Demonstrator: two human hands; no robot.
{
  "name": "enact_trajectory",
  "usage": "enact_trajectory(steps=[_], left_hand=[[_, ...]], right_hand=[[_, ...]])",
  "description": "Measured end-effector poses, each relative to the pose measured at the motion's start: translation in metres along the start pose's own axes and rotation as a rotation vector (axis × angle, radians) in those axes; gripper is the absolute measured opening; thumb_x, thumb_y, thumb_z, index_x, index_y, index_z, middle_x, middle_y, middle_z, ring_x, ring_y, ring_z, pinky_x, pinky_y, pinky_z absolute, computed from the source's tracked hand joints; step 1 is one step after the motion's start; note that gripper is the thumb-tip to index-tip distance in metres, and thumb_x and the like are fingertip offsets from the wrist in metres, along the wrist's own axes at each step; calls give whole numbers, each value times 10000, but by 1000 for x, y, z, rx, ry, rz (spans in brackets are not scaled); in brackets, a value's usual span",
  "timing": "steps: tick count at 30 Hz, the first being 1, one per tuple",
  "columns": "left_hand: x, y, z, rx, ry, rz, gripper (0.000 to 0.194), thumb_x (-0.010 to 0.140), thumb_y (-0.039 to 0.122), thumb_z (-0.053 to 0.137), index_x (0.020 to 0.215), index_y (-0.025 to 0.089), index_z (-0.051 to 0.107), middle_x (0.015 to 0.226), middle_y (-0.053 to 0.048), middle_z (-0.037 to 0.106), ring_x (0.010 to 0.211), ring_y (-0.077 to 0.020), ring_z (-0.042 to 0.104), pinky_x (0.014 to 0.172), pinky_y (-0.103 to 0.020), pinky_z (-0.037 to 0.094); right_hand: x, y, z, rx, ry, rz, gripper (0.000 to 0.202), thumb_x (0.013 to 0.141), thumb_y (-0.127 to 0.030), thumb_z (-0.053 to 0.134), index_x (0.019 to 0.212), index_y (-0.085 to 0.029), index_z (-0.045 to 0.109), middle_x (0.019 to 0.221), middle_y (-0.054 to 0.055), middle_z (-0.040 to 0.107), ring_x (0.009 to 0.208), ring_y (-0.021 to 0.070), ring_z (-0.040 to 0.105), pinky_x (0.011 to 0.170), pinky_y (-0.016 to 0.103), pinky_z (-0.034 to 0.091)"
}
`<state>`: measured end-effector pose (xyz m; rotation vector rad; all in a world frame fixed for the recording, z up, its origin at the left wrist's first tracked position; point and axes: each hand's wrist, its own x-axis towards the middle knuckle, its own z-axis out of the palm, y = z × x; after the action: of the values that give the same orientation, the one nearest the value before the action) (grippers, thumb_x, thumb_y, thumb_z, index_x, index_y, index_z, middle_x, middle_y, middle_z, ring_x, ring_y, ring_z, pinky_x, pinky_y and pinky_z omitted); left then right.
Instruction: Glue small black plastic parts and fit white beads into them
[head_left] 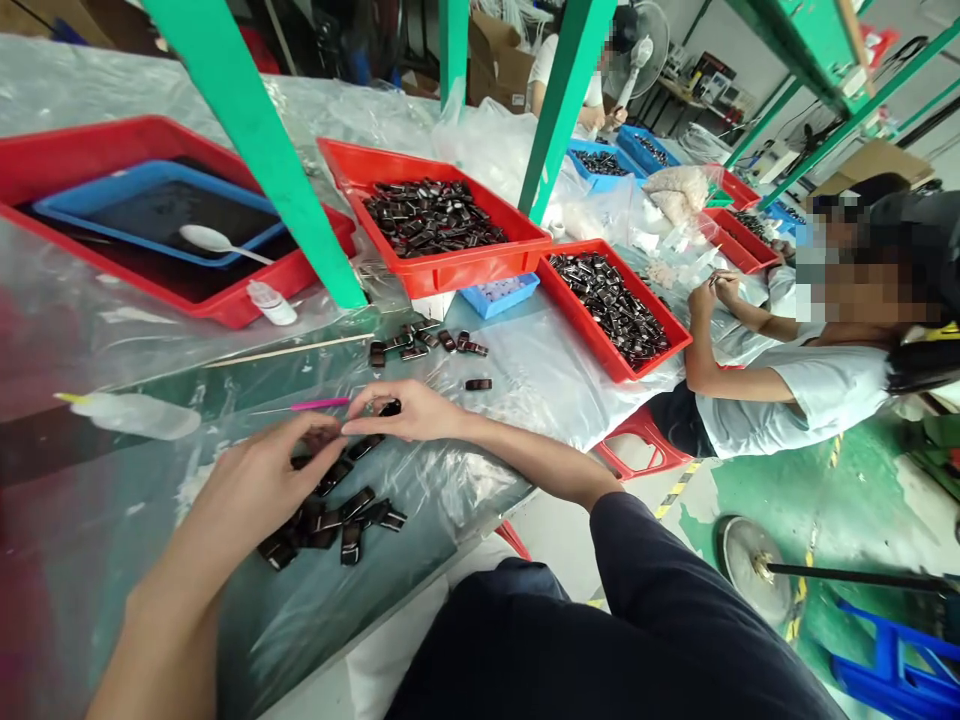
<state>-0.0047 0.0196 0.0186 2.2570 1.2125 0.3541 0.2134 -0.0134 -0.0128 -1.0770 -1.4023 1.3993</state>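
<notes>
My left hand (pixel 262 480) and my right hand (pixel 405 410) meet at the fingertips above the plastic-covered table. Both are closed in a pinch; whatever lies between the fingertips is too small to make out. A small dark part (pixel 390 407) shows by my right hand's fingers. Beneath and beside my left hand lies a pile of glossy dark brown parts (pixel 351 540). Just behind the hands is a pink stick tool (pixel 320 404) with a thin tip. Farther back sits a looser group of the same parts (pixel 416 345), and one single part (pixel 478 384) lies apart from them.
Red trays (pixel 480 262) (pixel 551 290) hold many dark parts. At the left a red tray (pixel 247 312) contains a blue tray (pixel 56 205) and white spoon (pixel 206 238). Bottles (pixel 270 303) (pixel 150 415) lie nearby. Green posts (pixel 262 140) rise behind. A person (pixel 787 380) works at the right.
</notes>
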Motion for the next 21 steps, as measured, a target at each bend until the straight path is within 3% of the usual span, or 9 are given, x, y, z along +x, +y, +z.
enact_trajectory(steps=[3, 8, 10, 14, 16, 21], left_hand=[[0, -7, 10, 44, -109, 131, 204, 812, 502, 664, 886, 323, 728, 877, 35, 820, 784, -269, 762, 729, -342, 526], [-2, -14, 28, 187, -184, 269, 259, 876, 447, 551, 859, 286, 753, 964, -42, 848, 955, -357, 797, 887, -462, 560], [-2, -13, 32, 233, -156, 308, 305, 923, 424, 493, 881, 266, 750, 983, -66, 846, 983, -373, 795, 916, -492, 559], [-3, -15, 35, 383, 27, 368, 401, 1000, 419, 421, 1114, 218, 749, 1203, -145, 824, 1121, -395, 765, 1005, -521, 537], [-3, -17, 36, 450, 62, 375, 429, 1019, 406, 385, 1170, 221, 740, 1257, -155, 810, 1131, -389, 765, 976, -504, 538], [-2, -17, 34, 448, 41, 402, 438, 1031, 358, 321, 1026, 291, 754, 1082, -72, 849, 1051, -339, 806, 846, -445, 514]], right_hand=[[5, 8, -3, -53, 34, -103, 411, 789, -513, 939, 905, -165, 751, 943, 10, 751, 863, 133, 652, 789, 238, 509], [10, 13, -7, -142, 81, -94, 372, 816, -507, 923, 896, -179, 766, 976, 26, 776, 913, 158, 661, 890, 270, 513], [10, 10, -7, -156, 81, -81, 371, 821, -508, 919, 888, -180, 759, 967, 25, 775, 919, 163, 665, 899, 277, 516], [9, 7, -6, -153, 83, -69, 368, 828, -498, 914, 878, -173, 747, 915, 6, 753, 882, 146, 657, 877, 258, 509], [9, 8, -6, -149, 91, -80, 367, 834, -497, 909, 883, -172, 747, 912, 3, 753, 870, 142, 653, 865, 253, 504], [10, 15, -9, -159, 105, -143, 382, 845, -525, 891, 894, -172, 755, 912, 4, 757, 844, 142, 639, 838, 252, 494]])
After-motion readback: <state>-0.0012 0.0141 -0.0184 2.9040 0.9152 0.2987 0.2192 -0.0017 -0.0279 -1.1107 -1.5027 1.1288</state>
